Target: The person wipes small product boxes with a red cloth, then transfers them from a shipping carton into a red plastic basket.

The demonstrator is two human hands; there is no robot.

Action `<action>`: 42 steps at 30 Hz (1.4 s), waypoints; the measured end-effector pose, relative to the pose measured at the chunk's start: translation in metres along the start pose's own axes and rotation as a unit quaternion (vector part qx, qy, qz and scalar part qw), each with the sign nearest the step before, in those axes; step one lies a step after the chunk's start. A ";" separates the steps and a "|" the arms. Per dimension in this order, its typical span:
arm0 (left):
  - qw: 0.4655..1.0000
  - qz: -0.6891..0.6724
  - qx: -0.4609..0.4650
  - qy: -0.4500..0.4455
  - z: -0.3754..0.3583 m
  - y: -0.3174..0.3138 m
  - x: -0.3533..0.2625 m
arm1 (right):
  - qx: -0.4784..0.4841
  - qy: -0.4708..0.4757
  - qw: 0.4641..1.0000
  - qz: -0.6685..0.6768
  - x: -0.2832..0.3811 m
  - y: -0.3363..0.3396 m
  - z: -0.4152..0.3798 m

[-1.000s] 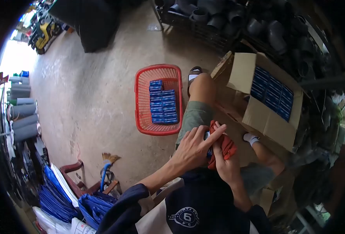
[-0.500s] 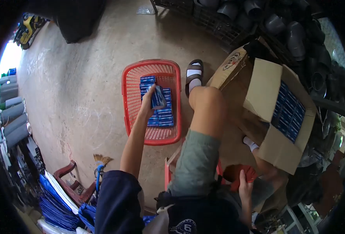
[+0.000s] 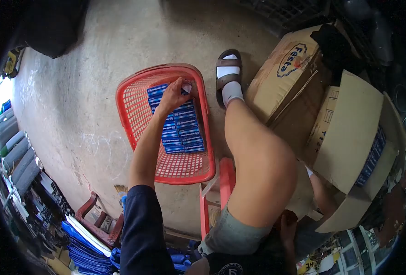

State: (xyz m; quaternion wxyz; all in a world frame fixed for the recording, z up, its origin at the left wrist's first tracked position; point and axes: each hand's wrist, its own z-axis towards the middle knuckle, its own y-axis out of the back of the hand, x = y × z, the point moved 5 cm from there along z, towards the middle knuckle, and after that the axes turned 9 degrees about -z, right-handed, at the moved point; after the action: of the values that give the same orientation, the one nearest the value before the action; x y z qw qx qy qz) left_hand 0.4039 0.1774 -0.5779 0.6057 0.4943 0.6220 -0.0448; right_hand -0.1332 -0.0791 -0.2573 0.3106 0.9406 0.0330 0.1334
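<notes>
My left hand (image 3: 174, 95) is inside the red plastic basket (image 3: 202, 75), at its far end. Its fingers are closed round a small blue box (image 3: 186, 89), whose pale end shows by the thumb. Beneath and beside it, rows of small blue boxes (image 3: 180, 130) with white print are packed in the basket. My right hand (image 3: 287, 229) is low beside my bent knee, in shadow. It is closed on a reddish object (image 3: 288, 215), mostly hidden and too dark to name.
To the right, an open cardboard carton (image 3: 345, 133) holds more blue boxes (image 3: 371, 156). Behind it lies another carton (image 3: 281, 68) marked Festa. A red stool (image 3: 227, 178) is under my leg. Blue folded sheets (image 3: 90, 252) and grey rolls (image 3: 17, 156) line the left.
My left hand has lowered the blue box to the far end of the basket's stack. My right hand has drawn in beside the knee. The view has shifted and come closer.
</notes>
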 end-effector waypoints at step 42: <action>0.996 0.039 -0.036 0.068 -0.157 -0.061 -0.091 | 0.040 0.037 0.998 0.035 -0.016 -0.013 -0.001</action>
State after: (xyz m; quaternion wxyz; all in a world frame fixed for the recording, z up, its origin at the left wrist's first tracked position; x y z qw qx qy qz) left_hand 0.2318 0.1982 -0.4972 0.5806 0.4982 0.6430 0.0348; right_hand -0.1488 -0.0702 -0.2678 0.2661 0.9474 0.0166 0.1771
